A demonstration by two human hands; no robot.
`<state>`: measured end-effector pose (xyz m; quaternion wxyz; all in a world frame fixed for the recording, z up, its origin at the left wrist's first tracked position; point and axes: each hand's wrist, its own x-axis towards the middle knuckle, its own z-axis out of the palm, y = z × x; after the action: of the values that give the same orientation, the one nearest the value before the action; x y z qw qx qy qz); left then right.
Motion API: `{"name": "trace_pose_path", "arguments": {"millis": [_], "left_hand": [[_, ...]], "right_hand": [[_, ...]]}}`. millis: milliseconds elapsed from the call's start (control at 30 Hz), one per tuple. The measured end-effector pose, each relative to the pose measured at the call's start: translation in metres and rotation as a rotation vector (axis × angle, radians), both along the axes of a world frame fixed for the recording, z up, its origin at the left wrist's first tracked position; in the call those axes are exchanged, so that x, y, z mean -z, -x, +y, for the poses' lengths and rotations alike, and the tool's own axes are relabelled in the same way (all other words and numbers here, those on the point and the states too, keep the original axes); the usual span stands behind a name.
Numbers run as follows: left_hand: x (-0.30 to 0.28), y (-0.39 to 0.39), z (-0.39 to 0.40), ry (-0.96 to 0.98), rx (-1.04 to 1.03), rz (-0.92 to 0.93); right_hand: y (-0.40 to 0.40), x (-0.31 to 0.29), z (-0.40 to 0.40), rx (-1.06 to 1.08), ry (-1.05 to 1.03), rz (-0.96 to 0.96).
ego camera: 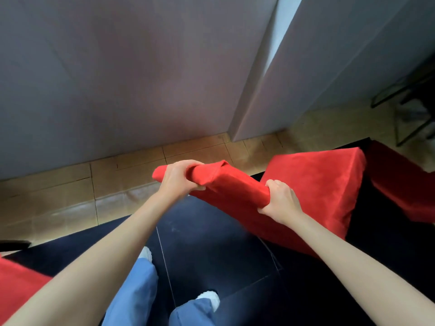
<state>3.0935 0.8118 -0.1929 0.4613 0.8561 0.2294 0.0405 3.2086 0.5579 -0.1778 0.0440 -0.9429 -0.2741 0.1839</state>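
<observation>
I have the red cushion (313, 184) lifted above the far right part of the dark floor panel (211, 243), tilted, with its long near edge turned toward me. Both hands are clamped on that edge. The left hand (179, 178) is curled round the far corner, where a loose flap of the cover (219, 170) is bunched and folded over. The right hand (281, 201) pinches the same edge further along, thumb underneath and fingers on top.

As I read it, the step is drawing the cover snug over this end and tucking the flap in. To do that well I would hold the right hand firm as the anchor, then let the left hand pull the flap along the edge rather than away from it, so the velvet lies flat without a ridge. I should grip fabric and padding together, or the cover will slide by itself.

A second red cushion (400, 180) sits at the panel's right edge, and another red block (16, 285) at its near left corner. Tan tiles (70, 196) run beyond its far edge.
</observation>
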Motion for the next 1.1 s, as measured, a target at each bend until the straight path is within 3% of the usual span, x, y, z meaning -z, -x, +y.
{"name": "trace_pose_path", "arguments": {"millis": [533,767,1100], "left_hand": [[-0.094,-0.022,-0.125,-0.118,0.244,-0.122],[-0.105,-0.015,-0.168,-0.093,0.357,-0.232],[-0.118,-0.012,-0.203,-0.051,0.310,-0.144]], "right_hand": [[0.031,-0.072,-0.132,0.317,-0.317,-0.042],[0.032,-0.098,-0.179,0.389,-0.306,-0.071],[0.044,-0.113,-0.224,0.463,-0.319,-0.039]]}}
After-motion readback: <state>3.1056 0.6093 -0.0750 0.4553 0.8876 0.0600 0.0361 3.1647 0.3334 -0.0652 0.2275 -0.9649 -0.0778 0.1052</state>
